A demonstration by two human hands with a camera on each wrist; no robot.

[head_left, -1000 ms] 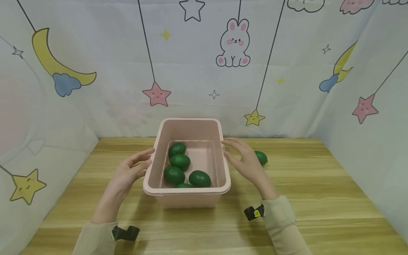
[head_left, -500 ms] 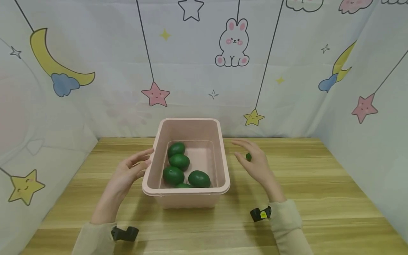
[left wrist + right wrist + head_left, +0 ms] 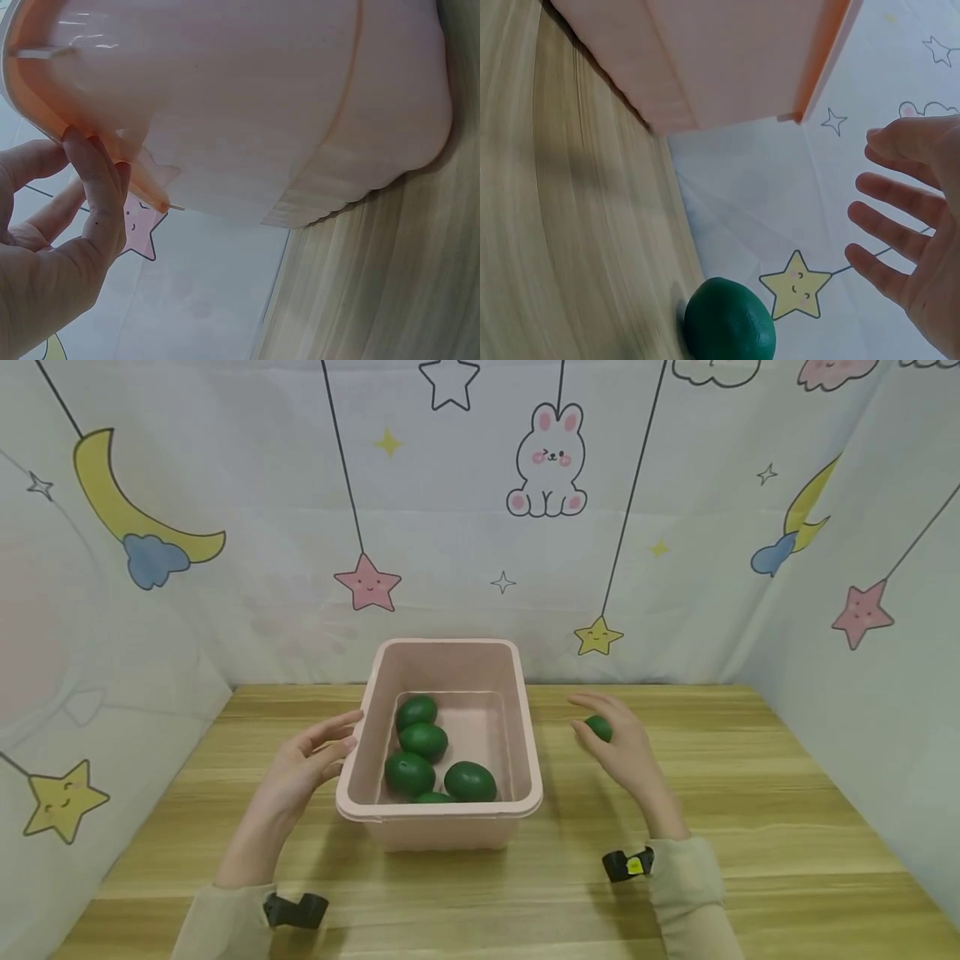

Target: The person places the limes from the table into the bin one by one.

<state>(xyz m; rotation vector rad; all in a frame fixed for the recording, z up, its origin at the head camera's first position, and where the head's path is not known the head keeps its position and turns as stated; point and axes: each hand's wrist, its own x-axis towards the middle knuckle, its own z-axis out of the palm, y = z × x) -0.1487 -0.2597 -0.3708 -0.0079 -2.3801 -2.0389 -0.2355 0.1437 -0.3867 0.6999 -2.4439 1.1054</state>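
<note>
My left hand (image 3: 309,760) rests its fingertips at the outer left rim of a pale pink plastic bin (image 3: 438,810). In the left wrist view, the left fingers (image 3: 97,180) touch the rim from outside and below. Inside the bin lie several smooth, dark green oval fruits (image 3: 424,742), mostly along its left side. To the right of the bin, my right hand (image 3: 618,747) hovers with parted, relaxed fingers, holding nothing. Another green oval fruit (image 3: 729,321) lies on the table; in the head view it shows through the gap between right thumb and fingers, partly hidden by the hand.
A wood-grain table (image 3: 480,902) bears everything. A white cloth (image 3: 450,510) printed with stars, moons and a rabbit hangs behind and along both sides. Black wrist cameras (image 3: 296,910) sit at the sleeve cuffs.
My right hand has left the bin's right rim and moved rightward to the loose green fruit, its fingers staying parted. The left hand and the bin have stayed in place.
</note>
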